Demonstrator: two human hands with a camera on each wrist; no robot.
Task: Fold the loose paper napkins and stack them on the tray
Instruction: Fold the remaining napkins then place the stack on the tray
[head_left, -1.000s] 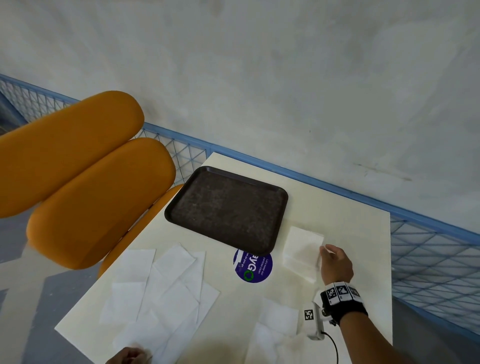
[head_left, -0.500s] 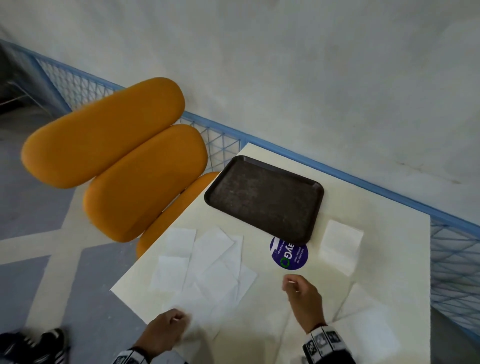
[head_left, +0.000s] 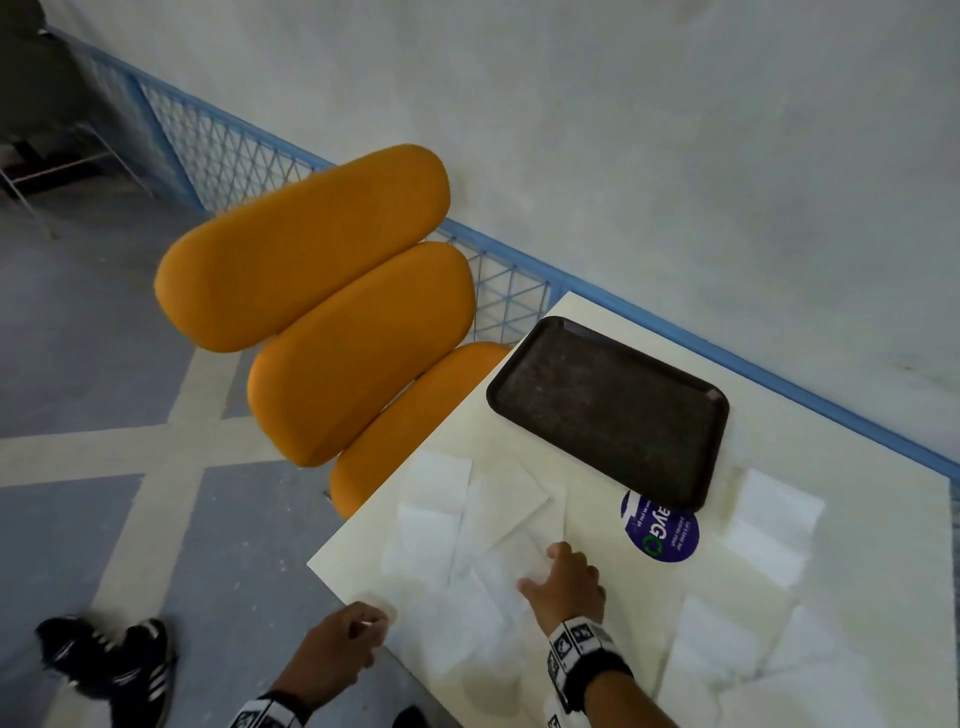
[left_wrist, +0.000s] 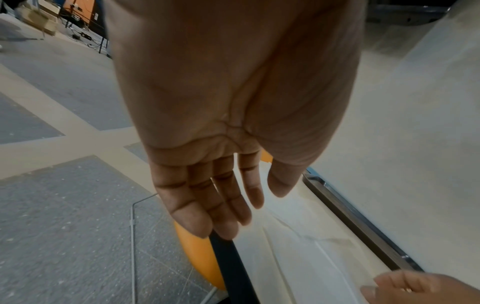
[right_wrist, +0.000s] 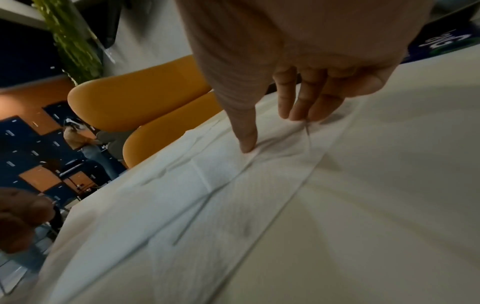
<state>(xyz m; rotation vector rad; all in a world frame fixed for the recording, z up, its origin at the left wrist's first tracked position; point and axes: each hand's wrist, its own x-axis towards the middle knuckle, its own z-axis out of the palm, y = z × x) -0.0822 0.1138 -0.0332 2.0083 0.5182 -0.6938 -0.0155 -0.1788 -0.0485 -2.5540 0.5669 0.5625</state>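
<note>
My right hand lies spread, fingertips pressing the loose napkins directly beneath it; my left hand hangs just off the table's near-left edge, fingers straight in the wrist view, holding nothing there; the pile runs away from me toward the far left, so the right hand is nearer; the tray, bare, sits beyond it, a folded napkin to its right on the table. Half a second ago my right hand hovered nearer the round sticker; it has come left onto the pile.
</note>
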